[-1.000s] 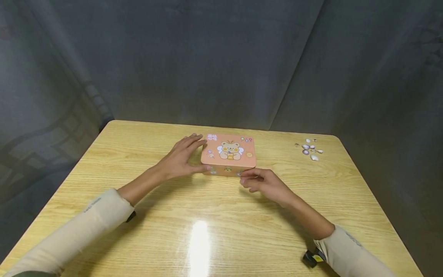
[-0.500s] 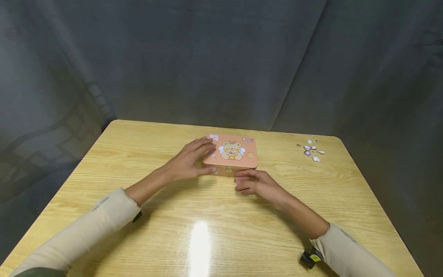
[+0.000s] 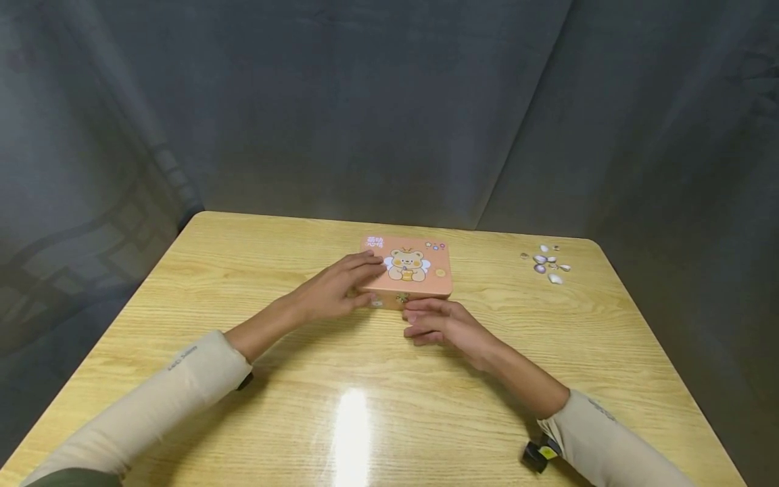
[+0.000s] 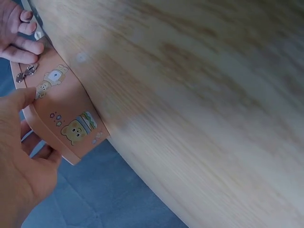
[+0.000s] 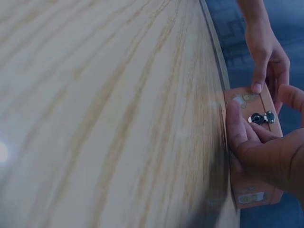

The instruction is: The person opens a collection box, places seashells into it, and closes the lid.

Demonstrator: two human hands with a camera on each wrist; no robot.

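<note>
Wooden worktop (image 3: 365, 406) carries a peach tin box (image 3: 420, 277) w/ bear print, lid down. Nearest, right hand (image 3: 444, 325) sits at box's front wall, fingers (image 5: 235, 123) curled beside the small metal clasp (image 5: 260, 117); it's slid leftward along the front over the last sec. Left hand (image 3: 335, 287) grips box's left end, now further over the lid. Shells (image 3: 548, 260) lie well right of box.

I am seeing two bare hands, the left hand (image 3: 331, 292) and the right hand (image 3: 447, 325). Both arms are wearing long beige sleeves (image 3: 152, 399) with small dark lettering near the cuffs. A small black device with a yellow patch (image 3: 535, 454) is showing under the right wrist.
</note>
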